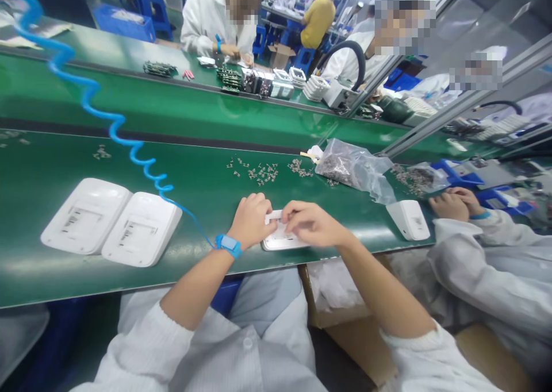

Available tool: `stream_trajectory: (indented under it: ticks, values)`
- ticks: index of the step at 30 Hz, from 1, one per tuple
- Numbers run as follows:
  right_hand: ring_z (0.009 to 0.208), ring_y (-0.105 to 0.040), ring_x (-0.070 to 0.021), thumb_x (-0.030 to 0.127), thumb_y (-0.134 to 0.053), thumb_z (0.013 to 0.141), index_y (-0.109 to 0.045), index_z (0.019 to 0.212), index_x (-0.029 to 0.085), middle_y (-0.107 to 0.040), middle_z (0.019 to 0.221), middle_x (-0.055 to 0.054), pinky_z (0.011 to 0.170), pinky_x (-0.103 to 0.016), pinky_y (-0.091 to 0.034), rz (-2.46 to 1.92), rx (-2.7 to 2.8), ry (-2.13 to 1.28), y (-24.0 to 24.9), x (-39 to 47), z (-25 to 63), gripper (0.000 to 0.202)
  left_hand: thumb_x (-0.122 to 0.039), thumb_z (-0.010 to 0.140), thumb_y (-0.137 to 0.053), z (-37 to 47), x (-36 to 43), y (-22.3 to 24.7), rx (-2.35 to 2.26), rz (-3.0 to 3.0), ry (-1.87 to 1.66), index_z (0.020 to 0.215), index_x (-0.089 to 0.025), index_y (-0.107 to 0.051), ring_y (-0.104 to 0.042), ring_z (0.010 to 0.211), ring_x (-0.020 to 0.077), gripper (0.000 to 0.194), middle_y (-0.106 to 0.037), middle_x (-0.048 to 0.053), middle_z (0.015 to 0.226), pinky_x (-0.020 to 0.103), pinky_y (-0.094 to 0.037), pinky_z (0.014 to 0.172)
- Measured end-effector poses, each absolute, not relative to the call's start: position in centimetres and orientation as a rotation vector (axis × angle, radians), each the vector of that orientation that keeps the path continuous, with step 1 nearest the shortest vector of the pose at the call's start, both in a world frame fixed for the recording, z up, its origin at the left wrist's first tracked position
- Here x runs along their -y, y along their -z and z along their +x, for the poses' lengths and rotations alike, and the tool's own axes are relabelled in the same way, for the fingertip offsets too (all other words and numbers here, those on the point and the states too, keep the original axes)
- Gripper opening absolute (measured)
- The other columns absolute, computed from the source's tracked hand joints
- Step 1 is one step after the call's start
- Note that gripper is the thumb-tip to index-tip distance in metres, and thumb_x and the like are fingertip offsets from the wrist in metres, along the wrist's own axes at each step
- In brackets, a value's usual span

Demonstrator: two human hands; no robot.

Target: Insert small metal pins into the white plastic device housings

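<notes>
Probably light and stiff, the white housing (282, 241) lay near the front edge of the green surface (207, 179), between the person's two hands. Its smooth moulded plastic would likely slide before it bent, so the rounded outer rim seemed the best place to take hold, sparing the recessed middle. The grip of the left hand (251, 222) was clamped on the housing's left side, thumb laid inward; the right hand (314, 225) arched over the opposite side, fingers curled, though whether they pinched anything could not be told.

Just left of the housing, a blue wristband (228, 245) joined a glossy coiled cord (75, 78). Farther left of it, two wedge-shaped shells (84, 219) lay side by side, recesses upward; well to its right sat a third shell (409, 219), angled.

Beyond the housing, small, shiny metal pieces (263, 173) were scattered beside a crinkled clear bag (338, 170), soft and bulging. Farthest beyond it stood stacked thin circuit boards (230, 80).
</notes>
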State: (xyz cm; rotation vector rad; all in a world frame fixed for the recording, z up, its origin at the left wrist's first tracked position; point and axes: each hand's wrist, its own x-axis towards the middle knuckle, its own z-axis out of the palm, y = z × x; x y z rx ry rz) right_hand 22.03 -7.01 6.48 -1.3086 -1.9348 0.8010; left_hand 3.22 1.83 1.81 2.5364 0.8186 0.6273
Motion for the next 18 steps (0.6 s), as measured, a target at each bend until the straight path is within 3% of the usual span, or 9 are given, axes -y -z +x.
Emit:
stream_trajectory:
  ticks: [2, 4, 8, 11, 14, 16, 18]
  values:
    - [0.078, -0.057, -0.0165, 0.023, -0.058, 0.072, -0.065, 0.07, 0.021, -0.061, 0.081, -0.003, 0.072, -0.033, -0.045, -1.335, 1.328, -0.595, -4.6, 7.2, 23.3, 0.008, -0.025, 0.077, -0.062, 3.1, -1.8, -1.8, -0.83, 2.556, -0.612, 0.076, -0.021, -0.052, -0.052, 0.087, 0.0216, 0.011, -0.057, 0.004, 0.088, 0.037, -0.034, 0.074]
    - [0.064, -0.051, -0.0131, 0.032, -0.057, 0.072, -0.056, 0.067, 0.022, -0.054, 0.07, 0.0, 0.06, -0.027, -0.042, -1.369, 0.869, -0.38, -2.7, 7.0, 24.8, 0.012, -0.025, 0.077, -0.062, 2.9, -1.6, -1.7, -0.857, 2.574, -0.591, 0.076, -0.021, -0.051, -0.052, 0.087, 0.0218, 0.011, -0.058, 0.004, 0.088, 0.037, -0.034, 0.074]
    - [0.054, -0.043, -0.0104, 0.036, -0.051, 0.072, -0.053, 0.072, 0.022, -0.053, 0.064, 0.002, 0.052, -0.023, -0.035, -1.488, 0.685, -0.283, -0.4, 6.5, 26.1, 0.015, -0.025, 0.077, -0.062, 2.8, -1.4, -1.9, -0.889, 2.588, -0.583, 0.075, -0.021, -0.049, -0.052, 0.087, 0.0218, 0.013, -0.058, 0.004, 0.088, 0.037, -0.034, 0.075]
    - [0.061, -0.052, -0.0138, 0.035, -0.054, 0.072, -0.061, 0.078, 0.02, -0.062, 0.07, -0.002, 0.057, -0.026, -0.041, -1.614, 0.712, -0.274, -0.2, 6.5, 25.3, 0.017, -0.025, 0.077, -0.061, 2.5, -1.2, -2.4, -0.914, 2.589, -0.576, 0.075, -0.021, -0.048, -0.052, 0.087, 0.0215, 0.014, -0.057, 0.004, 0.086, 0.036, -0.035, 0.075]
    - [0.079, -0.06, -0.0208, 0.032, -0.054, 0.075, -0.065, 0.082, 0.019, -0.068, 0.083, -0.007, 0.075, -0.035, -0.048, -1.702, 0.757, -0.211, -0.9, 7.1, 25.1, 0.018, -0.023, 0.076, -0.06, 0.9, -0.6, -3.0, -1.023, 2.616, -0.55, 0.074, -0.022, -0.046, -0.052, 0.087, 0.0222, 0.015, -0.055, 0.004, 0.085, 0.037, -0.036, 0.076]
    - [0.094, -0.059, -0.0262, 0.025, -0.055, 0.076, -0.067, 0.082, 0.018, -0.069, 0.094, -0.012, 0.09, -0.043, -0.044, -1.798, 0.786, -0.102, -1.6, 8.2, 26.4, 0.015, -0.023, 0.077, -0.059, -1.4, 0.2, -3.5, -1.152, 2.665, -0.522, 0.075, -0.022, -0.047, -0.051, 0.089, 0.024, 0.013, -0.055, 0.005, 0.086, 0.039, -0.037, 0.077]
    - [0.106, -0.057, -0.0321, 0.018, -0.057, 0.075, -0.07, 0.084, 0.015, -0.069, 0.099, -0.02, 0.096, -0.047, -0.037, -2.164, 0.972, 0.217, -1.9, 9.5, 29.1, 0.016, -0.025, 0.079, -0.058, -4.2, 1.4, -4.0, -1.293, 2.714, -0.486, 0.077, -0.021, -0.049, -0.049, 0.093, 0.0267, 0.01, -0.055, 0.008, 0.089, 0.042, -0.037, 0.079]
